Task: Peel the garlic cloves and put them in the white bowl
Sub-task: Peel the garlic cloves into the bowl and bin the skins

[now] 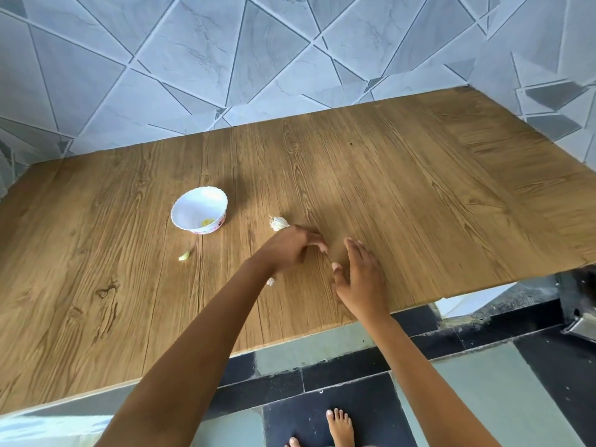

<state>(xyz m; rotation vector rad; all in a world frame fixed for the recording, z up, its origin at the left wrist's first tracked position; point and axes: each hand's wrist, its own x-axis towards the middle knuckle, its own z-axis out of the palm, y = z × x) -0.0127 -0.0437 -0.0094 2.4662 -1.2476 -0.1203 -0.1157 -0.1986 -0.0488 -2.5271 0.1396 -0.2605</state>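
1. The left hand [292, 248] hung over the desk [419, 195] with its fingers curled; whether they pinched anything could not be told. The right hand [361, 279] was open just beside it, the two hands apart.
2. The garlic head [278, 223] lay just beyond the left hand, the nearer one. A loose clove [184, 255] lay further left, its long axis slanting toward the white bowl [190, 201].
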